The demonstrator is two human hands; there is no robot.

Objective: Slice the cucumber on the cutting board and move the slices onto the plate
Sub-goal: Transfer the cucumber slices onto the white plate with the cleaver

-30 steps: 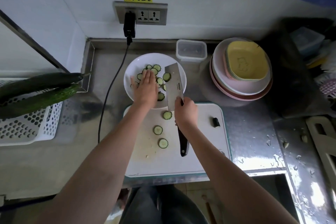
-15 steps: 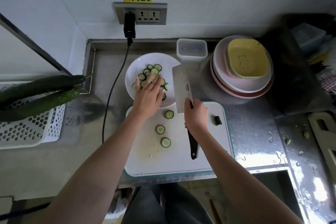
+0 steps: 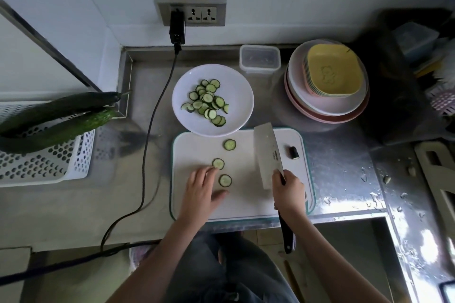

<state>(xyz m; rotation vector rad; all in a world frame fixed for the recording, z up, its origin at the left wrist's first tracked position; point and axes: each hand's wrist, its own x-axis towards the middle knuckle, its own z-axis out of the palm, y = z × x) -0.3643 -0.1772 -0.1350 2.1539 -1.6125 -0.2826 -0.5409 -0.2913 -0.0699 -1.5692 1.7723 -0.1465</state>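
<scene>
A white plate (image 3: 236, 86) holds a heap of several cucumber slices (image 3: 208, 102). It overlaps the far edge of the white cutting board (image 3: 243, 204). Three loose slices lie on the board: one far (image 3: 229, 144), one in the middle (image 3: 218, 163), one near (image 3: 225, 180). My left hand (image 3: 200, 192) lies flat on the board, fingers spread, fingertips touching the middle slice. My right hand (image 3: 288, 192) grips the cleaver (image 3: 267, 152), its blade resting on the board to the right of the slices. A dark cucumber end (image 3: 293, 152) sits near the board's right edge.
Two whole cucumbers (image 3: 59, 118) rest on a white perforated basket (image 3: 44, 165) at left. A black cable (image 3: 152, 130) runs from the wall socket past the plate. A clear lidded box (image 3: 260, 58) and stacked dishes (image 3: 327, 81) stand at the back right. The counter at right is wet.
My left hand has left the plate and come back to the board, reaching the middle slice. The cleaver has moved from over the plate down onto the board's right side.
</scene>
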